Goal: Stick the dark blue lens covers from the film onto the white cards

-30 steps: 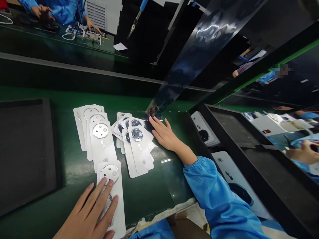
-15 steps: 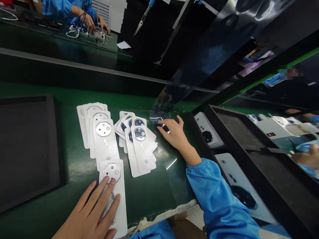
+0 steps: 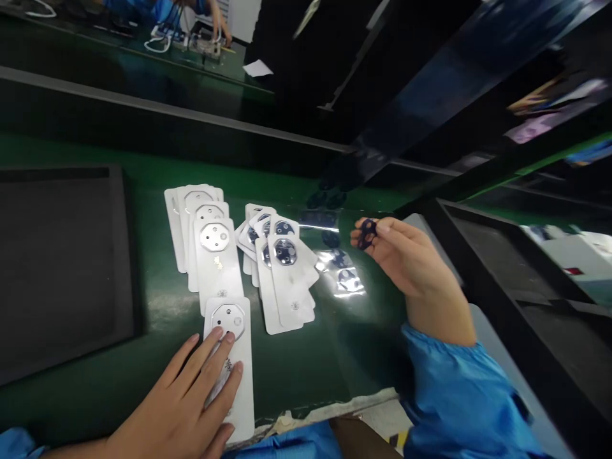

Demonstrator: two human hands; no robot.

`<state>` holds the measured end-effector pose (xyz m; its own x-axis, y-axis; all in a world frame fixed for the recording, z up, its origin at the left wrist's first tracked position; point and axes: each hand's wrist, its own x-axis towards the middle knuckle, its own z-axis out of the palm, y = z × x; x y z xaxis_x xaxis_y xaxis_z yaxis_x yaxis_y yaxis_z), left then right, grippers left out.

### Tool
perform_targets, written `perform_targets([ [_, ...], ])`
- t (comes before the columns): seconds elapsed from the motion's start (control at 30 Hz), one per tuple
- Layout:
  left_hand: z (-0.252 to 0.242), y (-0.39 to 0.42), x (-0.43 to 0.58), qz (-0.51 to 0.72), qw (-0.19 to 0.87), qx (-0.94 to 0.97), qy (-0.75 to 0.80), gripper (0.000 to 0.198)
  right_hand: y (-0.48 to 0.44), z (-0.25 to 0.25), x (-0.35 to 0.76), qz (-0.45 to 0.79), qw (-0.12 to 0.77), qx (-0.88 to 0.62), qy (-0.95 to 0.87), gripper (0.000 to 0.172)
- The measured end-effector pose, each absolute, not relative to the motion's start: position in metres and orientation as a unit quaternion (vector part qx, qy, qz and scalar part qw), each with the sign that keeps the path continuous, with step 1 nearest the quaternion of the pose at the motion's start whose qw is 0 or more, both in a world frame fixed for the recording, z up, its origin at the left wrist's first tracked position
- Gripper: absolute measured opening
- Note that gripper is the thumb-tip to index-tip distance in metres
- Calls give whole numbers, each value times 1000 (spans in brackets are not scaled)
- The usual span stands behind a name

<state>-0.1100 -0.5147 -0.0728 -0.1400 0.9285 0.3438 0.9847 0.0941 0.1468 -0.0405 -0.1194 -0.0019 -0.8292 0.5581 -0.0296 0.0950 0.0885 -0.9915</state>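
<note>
Right hand [image 3: 406, 255]: I read it as pinching, thumb and forefinger pressed together on a dark holed piece [image 3: 367, 233], other fingers curled behind; it sits clear of the bench, to my eye.
Pinched piece: small, blue-black, with several openings; the fingers and blur hide its exact outline.
Left hand [image 3: 184, 395]: fingers spread, lying flat on the lower half of a white card [image 3: 245, 408], fingertips just below its silver octagonal lens plate [image 3: 228, 320]. Nothing pinched.
Card under left hand: lies alone on the bench, long axis pointing away from me, just below the left fan of cards.
Left fan: white cards [image 3: 201, 223] overlapped in a row, each with a silver plate.
Middle fan: white cards [image 3: 287, 280] overlapped more loosely, carrying darker round-holed plates, between the left fan and a clear plastic film [image 3: 342, 271].
Film: glossy, with dark holed pieces on it, just below the right hand, not touching it as far as I can tell.
Bench: green mat [image 3: 306, 376] under all of these.
Left of bench: black foam pad [image 3: 62, 268], well apart from the left hand.
Right of bench: black tray [image 3: 482, 274], beside the right forearm.
Far bench: a co-worker's hand [image 3: 218, 25] over wired equipment [image 3: 189, 39], too distant for detail.
</note>
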Motion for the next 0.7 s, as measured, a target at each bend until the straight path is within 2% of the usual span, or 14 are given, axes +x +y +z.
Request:
perform_targets([
  [0.03,-72,-515,-110,-182,88,-654,-729,44,-138,1,-44,634,149,-230,-723,23],
  [0.13,-72,-516,-109,-185,71,-652,-732,43,-202,0,-59,653,-82,-175,-733,25],
  [0.2,-71,-517,-108,-175,49,-651,-737,43,-241,-11,-68,672,-179,-154,-702,25],
  [0.3,-67,-517,-107,-172,37,-649,-740,43,-276,-31,-75,681,-179,-164,-691,34],
  [0.43,-65,-517,-107,-178,30,-648,-740,43,-281,-36,-73,647,-91,-177,-736,15],
  [0.53,-66,-517,-107,-172,27,-650,-740,43,-274,-28,-72,657,-48,-159,-735,14],
  [0.7,-69,-517,-106,-176,50,-655,-733,39,-279,-30,-76,677,-160,-198,-691,12],
])
